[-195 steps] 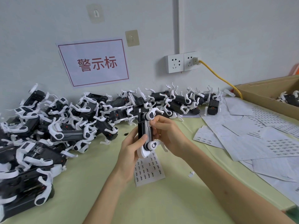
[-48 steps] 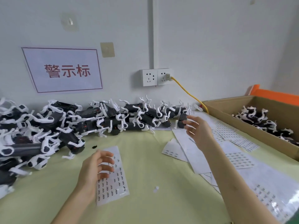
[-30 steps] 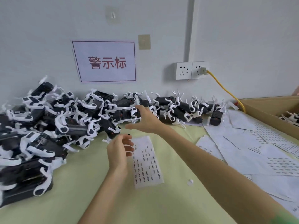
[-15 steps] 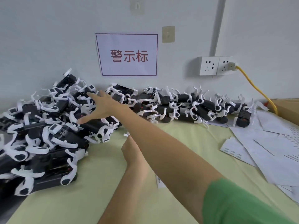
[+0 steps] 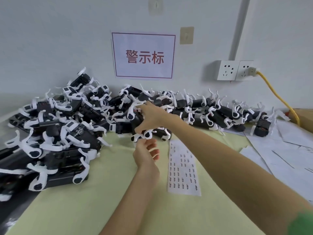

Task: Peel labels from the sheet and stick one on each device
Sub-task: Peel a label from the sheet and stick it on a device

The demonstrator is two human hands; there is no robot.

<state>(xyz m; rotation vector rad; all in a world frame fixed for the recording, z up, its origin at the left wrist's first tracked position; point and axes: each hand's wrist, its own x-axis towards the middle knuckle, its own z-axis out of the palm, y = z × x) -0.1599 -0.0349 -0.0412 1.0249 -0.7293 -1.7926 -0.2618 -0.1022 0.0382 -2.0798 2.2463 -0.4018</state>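
Note:
A label sheet (image 5: 183,168) with rows of small printed labels lies flat on the pale green table cover (image 5: 101,200). Black devices with white clips are heaped in a big pile (image 5: 67,129) at the left and run in a row (image 5: 211,112) along the wall. My right hand (image 5: 152,116) reaches across into the pile's edge, with fingers over and thumb under one device (image 5: 144,135), gripping it. My left hand (image 5: 145,153) hovers just below that device and left of the sheet, its fingers loosely curled and holding nothing I can see.
Loose white backing sheets (image 5: 288,150) cover the table at the right. A cardboard box (image 5: 303,116) sits at the far right edge. A yellow cable (image 5: 277,95) runs from the wall sockets (image 5: 235,70). A red-lettered sign (image 5: 144,55) hangs on the wall.
My right hand has drawn back from the left part of the pile toward the middle and closed round a device. My left hand has lifted up beneath it.

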